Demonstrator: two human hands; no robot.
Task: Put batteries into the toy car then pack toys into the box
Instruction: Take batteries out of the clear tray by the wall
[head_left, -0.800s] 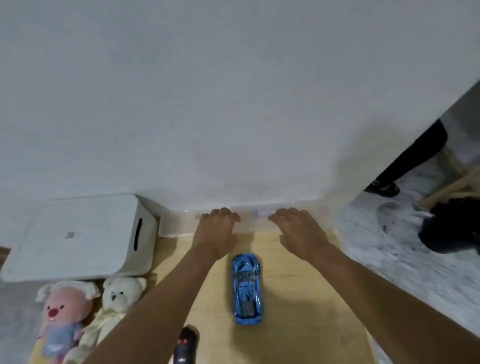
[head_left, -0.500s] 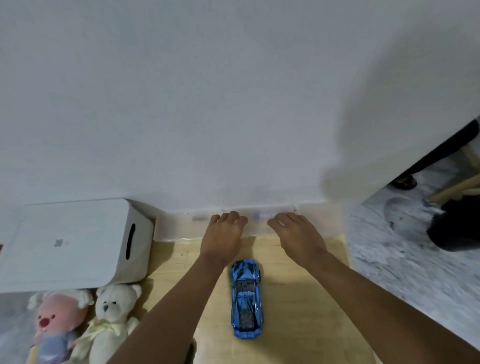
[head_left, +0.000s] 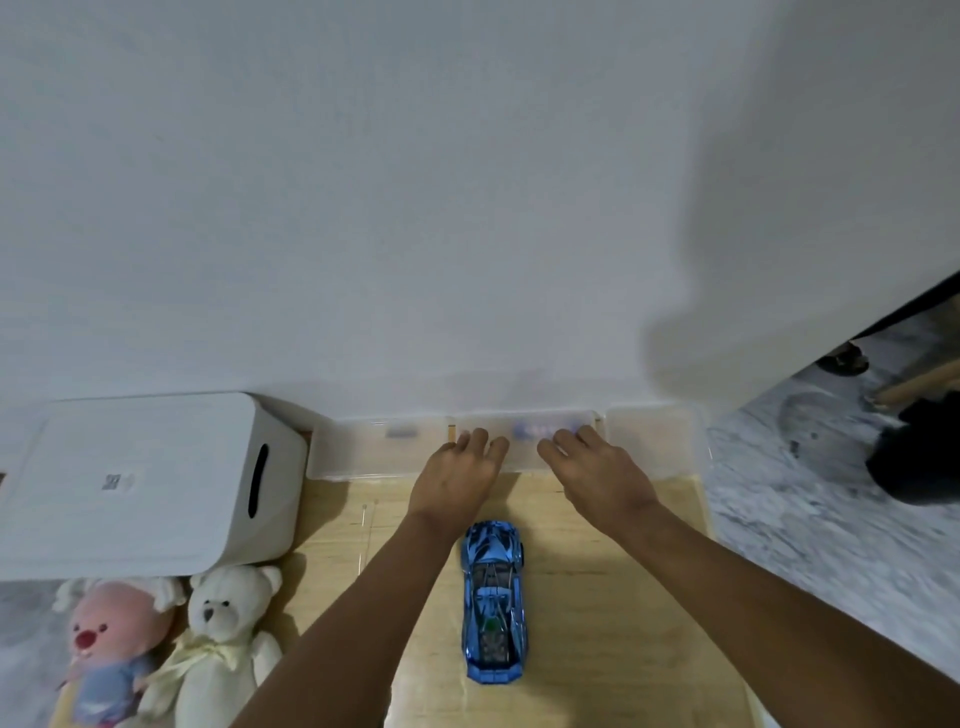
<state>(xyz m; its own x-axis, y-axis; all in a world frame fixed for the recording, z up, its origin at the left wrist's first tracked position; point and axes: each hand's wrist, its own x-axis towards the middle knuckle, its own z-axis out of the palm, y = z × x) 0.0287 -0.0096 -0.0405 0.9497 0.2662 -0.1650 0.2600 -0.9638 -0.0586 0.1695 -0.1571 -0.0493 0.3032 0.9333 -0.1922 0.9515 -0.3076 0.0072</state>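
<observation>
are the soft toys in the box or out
Out: the teddy bear and the pink soft toy lie side by side next to the white box, not in it.

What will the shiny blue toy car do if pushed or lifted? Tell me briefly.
The shiny blue toy car stands on its wheels on the smooth pale wooden board, so a lengthwise push would probably roll it. Its glossy shell looks rigid and likely slippery. Long and low, it seems unlikely to tip.
</observation>
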